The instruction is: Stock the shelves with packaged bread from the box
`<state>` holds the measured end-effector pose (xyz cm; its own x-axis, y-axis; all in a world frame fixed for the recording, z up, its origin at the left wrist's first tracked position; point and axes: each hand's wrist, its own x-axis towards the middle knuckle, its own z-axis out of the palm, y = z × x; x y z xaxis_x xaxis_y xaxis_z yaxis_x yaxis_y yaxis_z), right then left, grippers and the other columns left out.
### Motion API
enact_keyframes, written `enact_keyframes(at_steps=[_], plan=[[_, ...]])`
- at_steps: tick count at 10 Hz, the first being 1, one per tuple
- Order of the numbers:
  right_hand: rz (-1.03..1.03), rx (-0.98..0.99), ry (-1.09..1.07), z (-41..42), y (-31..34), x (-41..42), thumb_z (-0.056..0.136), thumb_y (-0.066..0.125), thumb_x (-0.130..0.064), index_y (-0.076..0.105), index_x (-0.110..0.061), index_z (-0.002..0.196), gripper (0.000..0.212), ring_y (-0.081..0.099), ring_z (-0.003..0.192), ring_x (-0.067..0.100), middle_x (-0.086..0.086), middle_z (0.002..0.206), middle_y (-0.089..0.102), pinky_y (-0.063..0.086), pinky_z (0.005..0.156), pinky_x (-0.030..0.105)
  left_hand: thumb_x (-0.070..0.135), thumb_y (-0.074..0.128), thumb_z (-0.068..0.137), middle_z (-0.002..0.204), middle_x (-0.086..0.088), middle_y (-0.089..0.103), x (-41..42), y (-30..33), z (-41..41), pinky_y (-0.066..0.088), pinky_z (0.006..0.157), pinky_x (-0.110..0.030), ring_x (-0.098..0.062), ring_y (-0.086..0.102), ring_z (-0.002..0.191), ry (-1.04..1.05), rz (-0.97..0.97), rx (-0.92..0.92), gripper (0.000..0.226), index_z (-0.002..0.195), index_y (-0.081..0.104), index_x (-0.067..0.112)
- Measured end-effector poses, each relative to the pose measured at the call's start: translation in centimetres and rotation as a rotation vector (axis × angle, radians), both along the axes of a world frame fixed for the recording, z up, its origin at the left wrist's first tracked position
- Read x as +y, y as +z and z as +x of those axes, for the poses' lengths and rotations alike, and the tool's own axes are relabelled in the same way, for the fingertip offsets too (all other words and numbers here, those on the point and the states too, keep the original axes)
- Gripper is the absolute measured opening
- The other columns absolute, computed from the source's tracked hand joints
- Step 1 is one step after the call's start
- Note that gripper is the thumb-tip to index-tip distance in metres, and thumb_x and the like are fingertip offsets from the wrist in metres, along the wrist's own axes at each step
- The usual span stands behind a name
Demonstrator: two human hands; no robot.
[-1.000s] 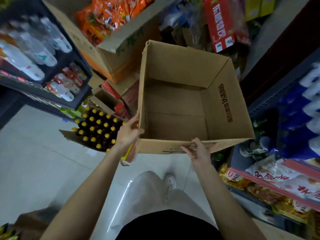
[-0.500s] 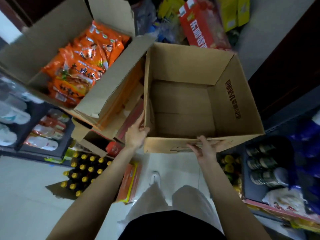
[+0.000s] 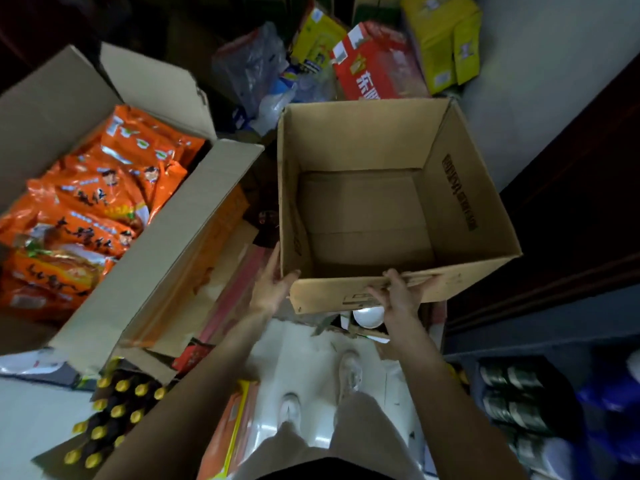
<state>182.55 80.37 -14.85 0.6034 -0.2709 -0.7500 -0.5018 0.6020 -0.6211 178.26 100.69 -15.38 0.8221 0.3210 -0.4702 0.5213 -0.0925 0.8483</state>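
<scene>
An open brown cardboard box (image 3: 460, 188) is held up in front of me, and nothing shows inside it. My left hand (image 3: 272, 289) grips its near-left corner, thumb over the rim and fingers along the outer left wall. My right hand (image 3: 398, 299) grips the near wall, fingers curled over the top edge. To the left sits a bigger open carton (image 3: 166, 237) filled with orange food packets (image 3: 93, 209). No bread packs can be made out.
Red (image 3: 377, 64) and yellow (image 3: 446, 36) cartons and plastic bags are piled behind the box. A crate of yellow-capped bottles (image 3: 114, 417) stands at lower left. Shelving with cans (image 3: 519, 400) runs down the right. My feet stand on pale floor tiles (image 3: 301, 344).
The box, held by both hands, has been carried forward past the left shelf toward the pile of cartons. The orange-packet carton now lies at the left and the bottle crate has dropped behind.
</scene>
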Motion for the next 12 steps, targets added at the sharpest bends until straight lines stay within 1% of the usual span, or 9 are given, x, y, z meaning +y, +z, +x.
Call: enact_keyframes(at_steps=[2, 3, 4, 6, 7, 8, 9, 11, 12], plan=[[-0.082, 0.008, 0.092, 8.5, -0.8, -2.5, 0.081, 0.059, 0.001, 0.027, -0.013, 0.142, 0.071, 0.063, 0.086, 0.021, 0.004, 0.104, 0.051, 0.059, 0.059, 0.034, 0.005, 0.055, 0.092, 0.148, -0.004, 0.039, -2.0, -1.7, 7.3, 0.05, 0.095, -0.048, -0.024, 0.058, 0.113, 0.048, -0.138, 0.011, 0.069, 0.143, 0.03, 0.044], [-0.117, 0.007, 0.094, 11.7, -1.9, -2.7, 0.078, 0.06, -0.001, 0.028, -0.013, 0.142, 0.072, 0.062, 0.098, 0.027, 0.007, 0.126, 0.048, 0.06, 0.057, 0.032, 0.005, 0.053, 0.093, 0.146, -0.003, 0.043, -2.3, -3.0, 10.3, 0.049, 0.096, -0.051, -0.027, 0.054, 0.12, 0.055, -0.128, -0.016, 0.066, 0.14, 0.035, 0.046], [-0.135, -0.008, 0.126, 14.2, -2.5, -2.4, 0.085, 0.053, 0.001, 0.013, -0.02, 0.148, 0.078, 0.06, 0.077, 0.019, 0.001, 0.106, 0.045, 0.054, 0.086, 0.044, 0.012, 0.052, 0.094, 0.141, 0.0, 0.049, -2.0, -4.4, 13.4, 0.047, 0.098, -0.052, -0.025, 0.056, 0.119, 0.015, -0.049, -0.019, 0.061, 0.138, 0.034, 0.051], [-0.131, 0.011, 0.195, 18.9, -5.3, -2.4, 0.087, 0.063, -0.009, 0.011, -0.019, 0.149, 0.082, 0.054, 0.117, 0.029, 0.01, 0.135, 0.044, 0.059, 0.074, 0.034, 0.013, 0.048, 0.097, 0.136, -0.009, 0.049, -3.2, -7.2, 17.9, 0.043, 0.103, -0.047, -0.027, 0.053, 0.119, 0.072, -0.083, 0.065, 0.055, 0.146, 0.027, 0.028], [-0.138, -0.049, 0.326, 20.5, -6.8, -2.5, 0.089, 0.061, -0.012, -0.003, -0.031, 0.149, 0.09, 0.047, 0.126, 0.028, 0.013, 0.149, 0.03, 0.052, 0.092, 0.039, 0.017, 0.059, 0.09, 0.132, 0.001, 0.052, -3.0, -8.8, 19.7, 0.038, 0.108, -0.041, -0.022, 0.049, 0.122, 0.195, -0.117, 0.14, 0.066, 0.147, 0.027, 0.027], [-0.157, -0.014, 0.485, 21.0, -7.5, -2.6, 0.089, 0.062, -0.016, -0.013, -0.046, 0.143, 0.097, 0.048, 0.124, 0.026, 0.012, 0.149, 0.032, 0.052, 0.092, 0.043, 0.016, 0.061, 0.088, 0.127, -0.001, 0.054, -2.4, -8.5, 20.6, 0.038, 0.105, -0.037, -0.026, 0.049, 0.12, 0.183, -0.053, 0.242, 0.063, 0.145, 0.033, 0.019], [-0.263, 0.019, 0.519, 20.3, -8.1, -2.5, 0.09, 0.06, -0.02, -0.011, -0.042, 0.145, 0.092, 0.054, 0.112, 0.025, 0.014, 0.139, 0.044, 0.05, 0.095, 0.046, 0.018, 0.061, 0.088, 0.128, -0.007, 0.054, -2.0, -8.1, 19.8, 0.042, 0.101, -0.039, -0.031, 0.05, 0.119, 0.11, 0.048, 0.3, 0.06, 0.143, 0.036, 0.017], [-0.555, -0.087, 0.631, 18.1, -6.3, -2.5, 0.088, 0.057, -0.018, 0.032, -0.019, 0.143, 0.061, 0.046, 0.125, 0.029, 0.01, 0.138, 0.046, 0.041, 0.103, 0.046, 0.018, 0.058, 0.089, 0.137, -0.01, 0.049, -2.7, -5.2, 18.6, 0.041, 0.101, -0.035, -0.032, 0.049, 0.122, 0.001, 0.149, 0.227, 0.063, 0.146, 0.032, 0.021], [-0.744, -0.215, 0.732, 17.1, -4.3, -2.5, 0.091, 0.055, -0.017, 0.043, -0.016, 0.138, 0.048, 0.042, 0.126, 0.023, 0.007, 0.137, 0.044, 0.037, 0.104, 0.035, 0.016, 0.054, 0.092, 0.136, -0.004, 0.051, -3.6, -3.7, 18.5, 0.038, 0.105, -0.031, -0.025, 0.05, 0.124, -0.008, 0.12, 0.174, 0.049, 0.139, 0.044, 0.019]])
